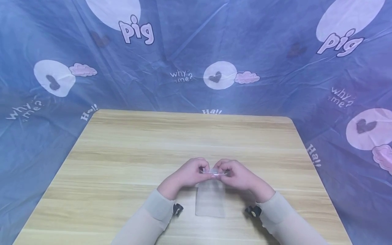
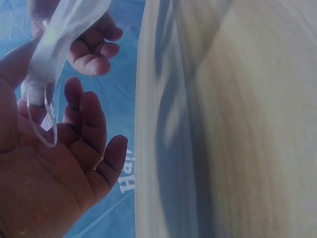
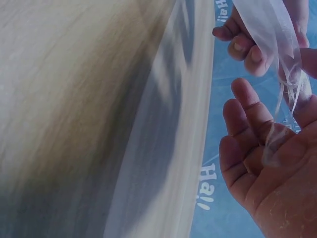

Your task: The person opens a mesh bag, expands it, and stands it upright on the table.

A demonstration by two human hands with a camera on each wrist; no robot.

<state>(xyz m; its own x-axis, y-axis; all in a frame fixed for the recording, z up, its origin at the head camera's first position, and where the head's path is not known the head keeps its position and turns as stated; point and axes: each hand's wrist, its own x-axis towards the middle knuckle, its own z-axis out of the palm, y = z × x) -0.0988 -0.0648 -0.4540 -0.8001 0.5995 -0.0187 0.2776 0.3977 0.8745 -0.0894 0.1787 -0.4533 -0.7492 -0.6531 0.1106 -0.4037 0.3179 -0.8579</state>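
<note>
Sheer pouch is held over tabletop, its corded end pinched by left hand and right hand, close together; pull should be evenly shared, cord loops left free.

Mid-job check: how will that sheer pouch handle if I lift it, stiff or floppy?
Probably floppy: the pouch creases softly near its top in the wrist views. Likely light, since it looks thin enough for the wooden tabletop to show through. Its thin cord might snag, as a loop dangles by the left hand.
</note>
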